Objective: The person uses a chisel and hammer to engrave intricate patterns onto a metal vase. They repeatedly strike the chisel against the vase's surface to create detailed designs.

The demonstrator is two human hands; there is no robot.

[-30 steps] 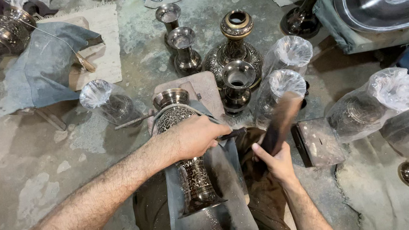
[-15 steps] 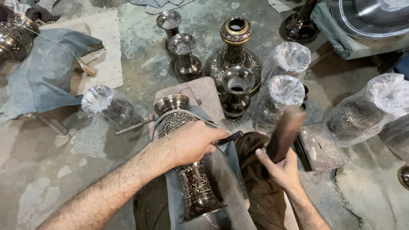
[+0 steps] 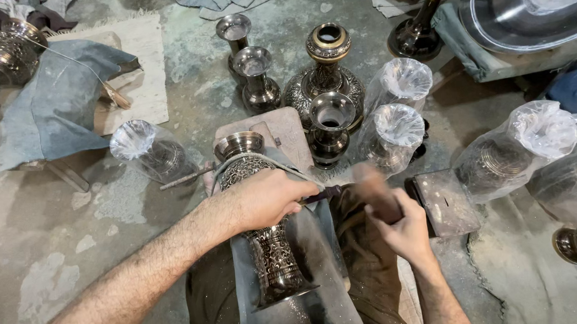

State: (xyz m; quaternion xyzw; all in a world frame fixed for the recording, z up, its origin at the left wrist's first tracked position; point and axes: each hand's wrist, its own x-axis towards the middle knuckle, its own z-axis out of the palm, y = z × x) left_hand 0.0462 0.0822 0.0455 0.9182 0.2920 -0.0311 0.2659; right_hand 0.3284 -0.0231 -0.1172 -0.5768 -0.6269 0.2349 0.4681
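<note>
A person's left hand [image 3: 264,199] lay with fingers curled over an engraved metal vase [image 3: 263,241], pinning a thin dark tool [image 3: 323,194] against it; the vase rested on grey cloth [image 3: 323,274] across the lap. Their right hand [image 3: 408,228] was closed around a blurred wooden mallet [image 3: 377,191] just beside the tool

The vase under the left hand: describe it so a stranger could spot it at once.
Start at the grey cloth across the person's lap. On it lies an engraved metal vase, pinned by the left hand. Unlike the upright or plastic-wrapped vases around it, it lies on its side, unwrapped.
</note>
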